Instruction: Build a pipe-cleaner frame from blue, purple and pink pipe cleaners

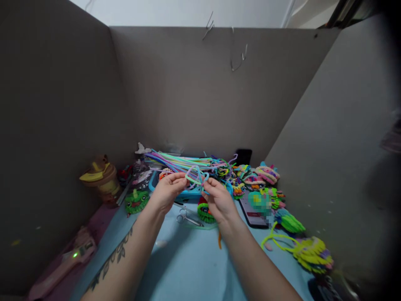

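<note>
In front of me, both hands hold a loop shape bent from pastel pipe cleaners [196,170], in light green, blue and lilac. My left hand [167,190] pinches its left side between thumb and fingers. My right hand [218,200] is closed on its right side, near where the strands meet. Behind the hands, a bundle of straight pastel pipe cleaners [178,159] lies across a blue tray [188,196]. Below the hands are small scissors [189,218] and a round green and red fuzzy piece [205,212], partly hidden by my right hand.
At left stand a brown cup with a yellow lid [102,179], a green fuzzy piece [137,202] and a pink tool with a green light [69,261]. At right lie a phone [250,218], several colourful fuzzy pieces and a yellow one [313,255]. Grey panels [203,92] enclose the table.
</note>
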A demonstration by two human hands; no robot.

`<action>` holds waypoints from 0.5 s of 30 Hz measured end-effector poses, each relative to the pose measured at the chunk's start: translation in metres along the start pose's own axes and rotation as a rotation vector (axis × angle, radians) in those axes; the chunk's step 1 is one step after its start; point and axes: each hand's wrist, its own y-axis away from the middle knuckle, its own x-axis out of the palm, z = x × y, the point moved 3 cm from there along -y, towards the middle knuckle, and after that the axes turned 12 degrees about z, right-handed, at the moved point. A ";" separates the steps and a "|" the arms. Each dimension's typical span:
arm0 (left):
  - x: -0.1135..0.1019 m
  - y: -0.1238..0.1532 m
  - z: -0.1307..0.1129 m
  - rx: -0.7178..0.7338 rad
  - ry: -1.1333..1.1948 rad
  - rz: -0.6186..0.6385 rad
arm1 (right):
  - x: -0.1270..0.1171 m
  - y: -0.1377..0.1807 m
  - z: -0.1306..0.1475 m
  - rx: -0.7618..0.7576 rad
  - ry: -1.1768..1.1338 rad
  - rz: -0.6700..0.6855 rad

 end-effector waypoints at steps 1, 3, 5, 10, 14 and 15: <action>0.000 0.000 0.000 -0.006 0.024 0.000 | -0.001 -0.001 -0.001 -0.003 0.005 -0.001; 0.000 0.000 0.001 -0.015 0.054 0.012 | -0.001 -0.002 -0.003 0.001 0.003 -0.006; 0.001 0.000 0.000 -0.006 0.053 0.030 | -0.001 -0.003 -0.005 0.009 -0.001 -0.015; 0.000 0.001 -0.002 0.018 0.019 0.026 | 0.000 -0.002 -0.007 0.015 0.019 -0.041; 0.001 0.001 -0.003 -0.028 0.066 -0.002 | 0.000 -0.002 -0.008 0.036 0.025 -0.042; 0.001 0.001 -0.004 -0.032 0.081 -0.005 | 0.000 -0.003 -0.009 0.042 0.031 -0.035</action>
